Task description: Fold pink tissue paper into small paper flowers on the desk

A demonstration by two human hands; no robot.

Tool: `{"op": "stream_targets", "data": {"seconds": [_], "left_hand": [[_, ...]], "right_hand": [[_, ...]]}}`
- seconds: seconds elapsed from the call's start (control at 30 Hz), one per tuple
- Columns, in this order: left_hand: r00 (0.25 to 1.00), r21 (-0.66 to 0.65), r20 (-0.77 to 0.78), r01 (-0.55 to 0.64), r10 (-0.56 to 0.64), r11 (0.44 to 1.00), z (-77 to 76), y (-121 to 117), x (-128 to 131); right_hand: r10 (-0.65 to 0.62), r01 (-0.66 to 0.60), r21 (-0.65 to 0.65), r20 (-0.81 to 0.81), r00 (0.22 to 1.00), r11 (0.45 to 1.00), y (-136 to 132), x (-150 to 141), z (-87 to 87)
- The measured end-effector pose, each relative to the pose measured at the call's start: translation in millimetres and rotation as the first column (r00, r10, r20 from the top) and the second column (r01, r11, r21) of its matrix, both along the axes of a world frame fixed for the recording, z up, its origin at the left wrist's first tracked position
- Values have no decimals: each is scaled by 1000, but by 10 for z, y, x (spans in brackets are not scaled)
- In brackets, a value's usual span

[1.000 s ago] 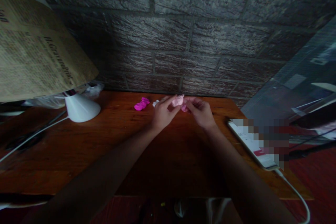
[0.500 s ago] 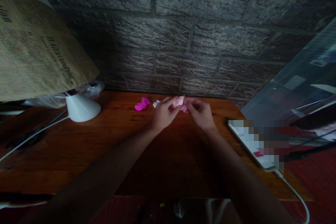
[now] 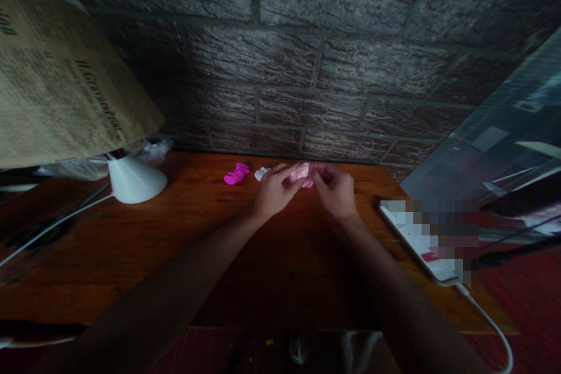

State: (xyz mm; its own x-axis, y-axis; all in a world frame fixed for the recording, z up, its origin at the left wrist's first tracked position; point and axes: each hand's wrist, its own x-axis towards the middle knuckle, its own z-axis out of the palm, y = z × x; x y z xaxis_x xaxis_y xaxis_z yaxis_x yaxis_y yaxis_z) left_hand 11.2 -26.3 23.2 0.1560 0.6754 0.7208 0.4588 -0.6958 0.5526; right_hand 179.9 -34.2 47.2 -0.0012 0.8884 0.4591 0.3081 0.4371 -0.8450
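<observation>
A pale pink crumpled lump [image 3: 300, 172], soft-looking clay or paper, is between my two hands over the back of the wooden desk. My left hand [image 3: 276, 190] pinches it between thumb and fingers from the left. From the right, my right hand [image 3: 336, 190] has its fingertips pressed together at the lump's edge, where a stronger pink bit [image 3: 308, 183] shows below. Just behind my left hand a white lump [image 3: 262, 173] is partly covered. Farther left lies a bright magenta lump [image 3: 236, 173] on the desk [image 3: 197, 234].
A lamp with a newsprint shade [image 3: 74, 82] and white base [image 3: 137, 180] stands on the left, its cord crossing the desk. A tablet or phone [image 3: 416, 239] with a white cable [image 3: 486, 312] lies at the right edge. The brick wall [image 3: 284, 58] closes the back.
The pale pink lump has shifted slightly in my fingers, and a little less of the stronger pink bit shows. Both hands stay almost in place; the view has moved very slightly.
</observation>
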Motion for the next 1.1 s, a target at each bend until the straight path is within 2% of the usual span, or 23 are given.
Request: {"op": "stream_targets", "data": {"seconds": [0.2, 0.43, 0.5, 0.57, 0.67, 0.73, 0.8, 0.93, 1.0, 1.1], "left_hand": [[999, -6, 41, 27, -27, 1000, -5, 11, -3], [969, -139, 163, 208, -185, 968, -36, 39, 26], [937, -228, 264, 289, -227, 930, -57, 51, 41], [891, -345, 385, 379, -238, 859, -63, 60, 56], [829, -462, 535, 446, -160, 766, -38, 67, 72], [805, -493, 589, 431, -75, 756, -14, 70, 75], [780, -507, 625, 408, -2, 759, 2, 73, 75], [724, -518, 687, 425, 65, 742, 2, 80, 74], [701, -515, 710, 458, 62, 725, -4, 86, 72], [660, -478, 751, 544, 1, 689, -14, 104, 62]], "right_hand": [[153, -173, -70, -226, 962, 982, 55, -16, 2], [101, -136, -126, -251, 963, 983, 87, 13, 32], [95, -133, -142, -249, 964, 981, 93, 19, 35], [65, -104, -129, -278, 958, 986, 86, 14, 48], [-27, -10, -102, -358, 933, 995, 61, -7, 79], [-47, -16, -157, -387, 921, 987, 44, -21, 93], [-9, -102, -266, -387, 922, 959, 31, -36, 93], [53, -248, -479, -385, 921, 842, 11, -67, 60], [42, -289, -525, -433, 900, 801, 8, -74, 47], [34, -317, -503, -494, 869, 804, 20, -59, 46]]}}
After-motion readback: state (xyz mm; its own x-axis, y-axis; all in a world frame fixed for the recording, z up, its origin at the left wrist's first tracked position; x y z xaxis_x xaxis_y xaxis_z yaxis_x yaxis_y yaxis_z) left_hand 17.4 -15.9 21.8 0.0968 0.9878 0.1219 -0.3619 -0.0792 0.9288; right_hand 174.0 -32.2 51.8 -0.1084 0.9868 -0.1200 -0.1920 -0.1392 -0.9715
